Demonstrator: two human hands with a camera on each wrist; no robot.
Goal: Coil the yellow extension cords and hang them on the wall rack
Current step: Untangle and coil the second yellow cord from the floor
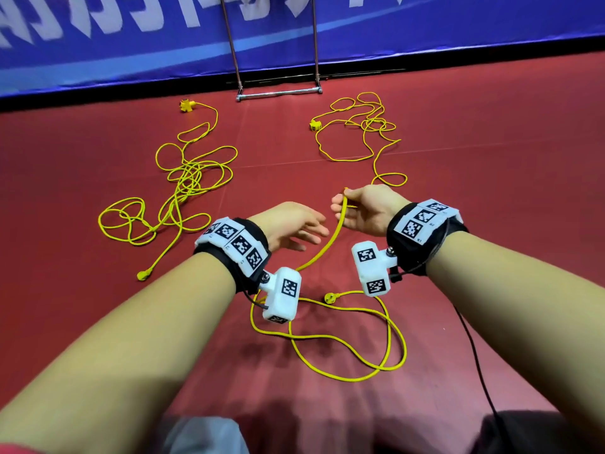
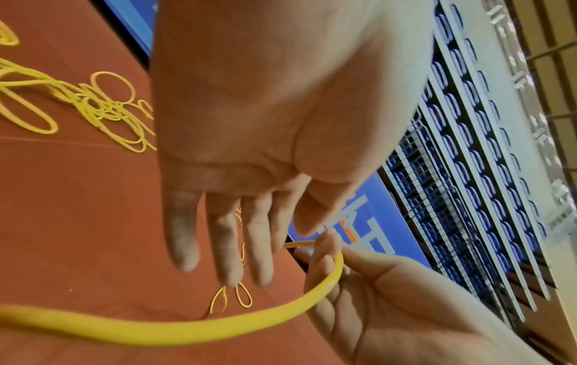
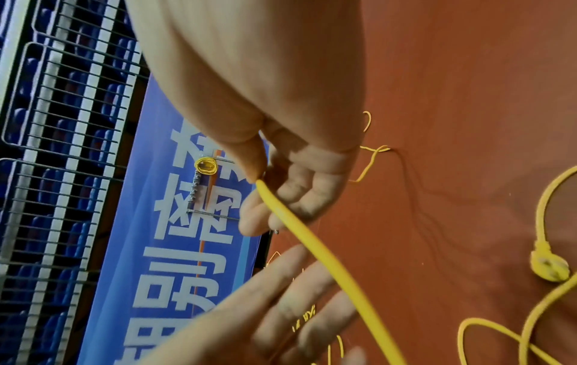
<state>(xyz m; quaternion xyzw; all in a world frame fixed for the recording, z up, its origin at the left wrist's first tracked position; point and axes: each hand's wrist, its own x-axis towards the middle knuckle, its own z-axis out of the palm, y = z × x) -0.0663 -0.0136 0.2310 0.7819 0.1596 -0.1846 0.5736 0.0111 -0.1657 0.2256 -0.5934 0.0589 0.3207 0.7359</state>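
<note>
Two yellow extension cords lie on the red floor. The right cord [image 1: 330, 239] rises from loose loops [image 1: 389, 342] near me into my right hand [image 1: 363, 208], which pinches it between thumb and fingers [image 3: 265, 197], then runs on to a far tangle [image 1: 366, 126] with its socket block [image 1: 315, 125]. Its plug [image 1: 329, 298] lies on the floor. My left hand [image 1: 294, 229] hovers just left of the held cord, fingers [image 2: 224, 247] straight, holding nothing. The left cord [image 1: 183, 181] lies tangled and untouched, with its plug [image 1: 143, 275] near and its socket [image 1: 187, 105] far.
A metal rack frame [image 1: 278, 93] stands against the blue banner wall [image 1: 425, 24] straight ahead. The right wrist view shows its hook bar [image 3: 196, 192] with a small coiled yellow cord [image 3: 206, 166] hanging on it. A black cable [image 1: 474, 355] trails from my right wrist.
</note>
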